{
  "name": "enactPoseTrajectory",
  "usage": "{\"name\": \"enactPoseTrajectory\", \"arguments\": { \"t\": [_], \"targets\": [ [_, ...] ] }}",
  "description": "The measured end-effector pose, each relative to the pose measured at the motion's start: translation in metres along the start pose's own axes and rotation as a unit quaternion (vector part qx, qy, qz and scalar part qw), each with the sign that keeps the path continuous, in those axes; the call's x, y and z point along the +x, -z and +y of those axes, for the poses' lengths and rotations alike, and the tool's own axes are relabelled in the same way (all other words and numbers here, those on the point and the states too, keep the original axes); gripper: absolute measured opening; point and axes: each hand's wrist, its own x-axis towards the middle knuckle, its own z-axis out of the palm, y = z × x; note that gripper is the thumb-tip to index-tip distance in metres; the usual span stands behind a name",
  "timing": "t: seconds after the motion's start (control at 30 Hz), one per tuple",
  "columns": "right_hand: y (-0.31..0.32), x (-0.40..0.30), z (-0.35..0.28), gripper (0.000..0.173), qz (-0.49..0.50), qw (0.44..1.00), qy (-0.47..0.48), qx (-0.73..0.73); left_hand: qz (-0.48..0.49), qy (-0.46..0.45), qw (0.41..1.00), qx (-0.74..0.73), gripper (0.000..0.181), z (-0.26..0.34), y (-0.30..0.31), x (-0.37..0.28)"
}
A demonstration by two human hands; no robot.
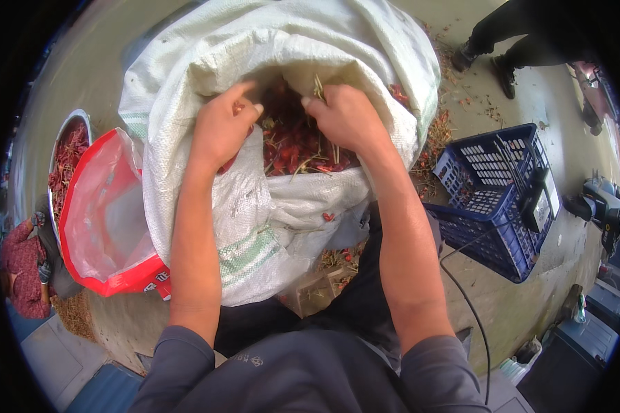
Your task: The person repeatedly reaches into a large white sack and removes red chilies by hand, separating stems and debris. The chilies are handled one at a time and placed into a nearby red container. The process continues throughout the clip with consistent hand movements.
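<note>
In front of me a white woven plastic sack stands with its mouth rolled open. Dried red chili peppers with pale stems lie inside it. My left hand is at the left of the opening, fingers curled; bits of red pepper show between the fingers and below the palm. At the right of the opening, my right hand pinches a few pale stems, which stick up above the thumb. What else lies within either palm is hidden.
A red-rimmed plastic bag gapes on the left, beside a basin of chilies. Right stands a blue plastic crate with a device and a cable. Another person's legs are upper right; a seated person is far left.
</note>
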Motion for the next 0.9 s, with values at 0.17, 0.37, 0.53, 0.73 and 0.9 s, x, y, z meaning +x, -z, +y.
{"name": "enactPoseTrajectory", "arguments": {
  "t": [0.17, 0.37, 0.53, 0.73, 0.9],
  "targets": [
    [-0.015, -0.005, -0.002, 0.019, 0.028, 0.98, 0.077, -0.182, 0.055, -0.033, 0.997, 0.037, 0.054, -0.001, -0.004, 0.001],
    [-0.05, -0.002, 0.004, 0.015, -0.01, 0.955, 0.1, -0.28, 0.031, -0.042, 0.999, -0.003, 0.049, 0.004, -0.007, -0.001],
    [-0.039, -0.006, -0.004, 0.016, 0.037, 0.967, 0.1, -0.232, 0.021, -0.03, 0.999, 0.005, 0.038, -0.001, -0.001, 0.0],
    [0.008, -0.008, -0.026, 0.039, 0.047, 0.981, -0.021, 0.188, -0.017, 0.014, 0.998, -0.066, 0.017, 0.008, 0.002, 0.001],
    [0.017, -0.009, -0.031, 0.025, -0.007, 0.882, -0.061, 0.466, -0.083, 0.04, 0.982, -0.162, 0.015, 0.007, 0.004, -0.002]
  ]
}}
